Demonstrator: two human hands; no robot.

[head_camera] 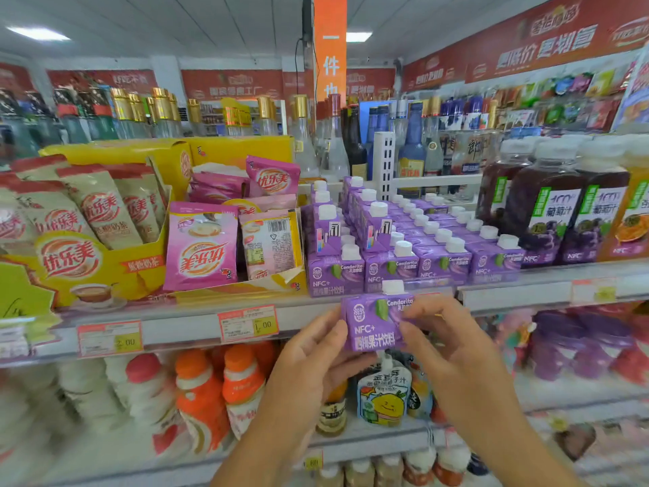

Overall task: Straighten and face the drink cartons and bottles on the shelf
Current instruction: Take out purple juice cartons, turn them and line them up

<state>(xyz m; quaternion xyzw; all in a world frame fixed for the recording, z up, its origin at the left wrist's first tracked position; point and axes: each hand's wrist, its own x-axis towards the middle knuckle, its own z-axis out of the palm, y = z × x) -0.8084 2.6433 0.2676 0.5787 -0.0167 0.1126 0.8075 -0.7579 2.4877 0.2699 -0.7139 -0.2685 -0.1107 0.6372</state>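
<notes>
A purple juice carton (374, 319) with a white cap is held upright in front of the shelf edge (196, 321), its label facing me. My left hand (316, 356) grips its left side and my right hand (446, 342) pinches its right side. Behind it, on the shelf, stand several rows of the same purple cartons (414, 247); the front ones face forward, while two further back in the left rows show their side panels. Dark grape juice bottles (548, 209) with white caps stand to the right of them.
Yellow display boxes hold cream and pink milk-tea sachets (200, 247) at the left. Glass liquor bottles (337, 145) stand behind on the far side. Below are orange-capped drink bottles (200, 391) and a juice pouch (384, 391). Price tags (247, 323) hang on the shelf edge.
</notes>
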